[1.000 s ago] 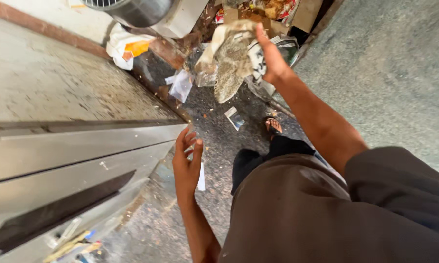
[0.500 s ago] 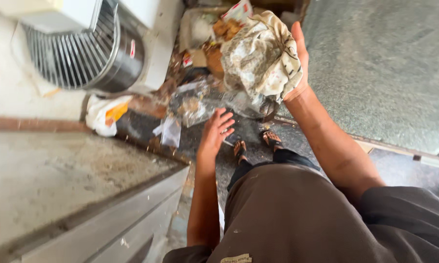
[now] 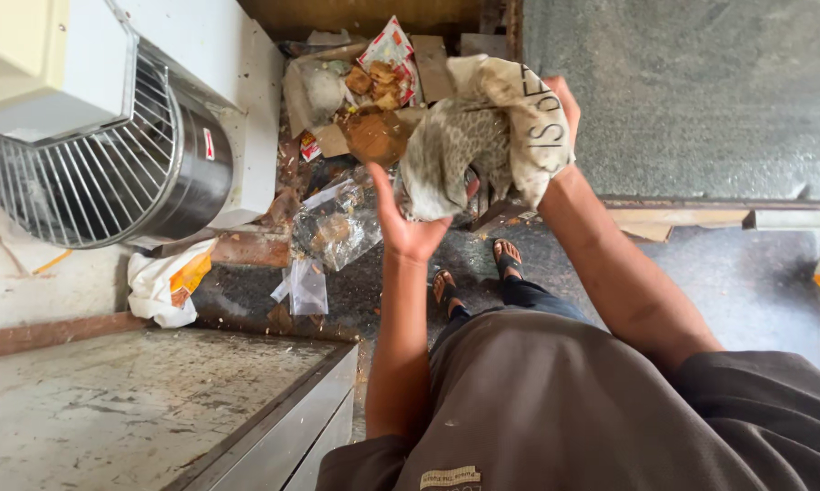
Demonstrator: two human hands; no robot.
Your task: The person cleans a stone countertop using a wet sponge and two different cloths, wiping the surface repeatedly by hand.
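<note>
A crumpled, stained cloth [image 3: 482, 136] with printed lettering hangs in front of me at chest height. My right hand [image 3: 560, 105] grips it from the upper right, mostly hidden behind the fabric. My left hand [image 3: 402, 223] is raised palm up under the cloth's lower left edge, fingers spread and touching it. Below the cloth I see my two sandalled feet [image 3: 473, 273] on the dark floor.
A pile of litter [image 3: 364, 100], plastic bags [image 3: 337, 227] and wrappers lies on the floor ahead. A mixer bowl with a wire guard [image 3: 110, 173] stands at left. A worn steel worktop [image 3: 128, 400] is at lower left, a grey stone counter [image 3: 692, 91] at upper right.
My view has tilted toward the mixer and litter. The right hand brought the cloth closer and lower; the left hand rose from my side until it touches the cloth's underside.
</note>
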